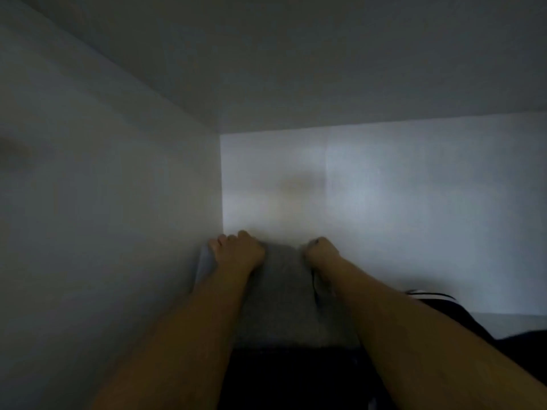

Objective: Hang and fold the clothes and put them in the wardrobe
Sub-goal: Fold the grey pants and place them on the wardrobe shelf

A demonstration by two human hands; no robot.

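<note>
Pushing the grey fold (278,294) lengthwise toward the wardrobe (384,187) back, my left hand (236,250) and right hand (321,250) clutching its far corners.

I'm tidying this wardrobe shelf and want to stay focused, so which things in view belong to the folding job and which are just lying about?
In the job:
- folded grey garment, pushed to the back left corner
- left hand and right hand, both at its far end
- wardrobe back wall

Lying about:
- dark garment with white stripes, right of the right forearm
</note>
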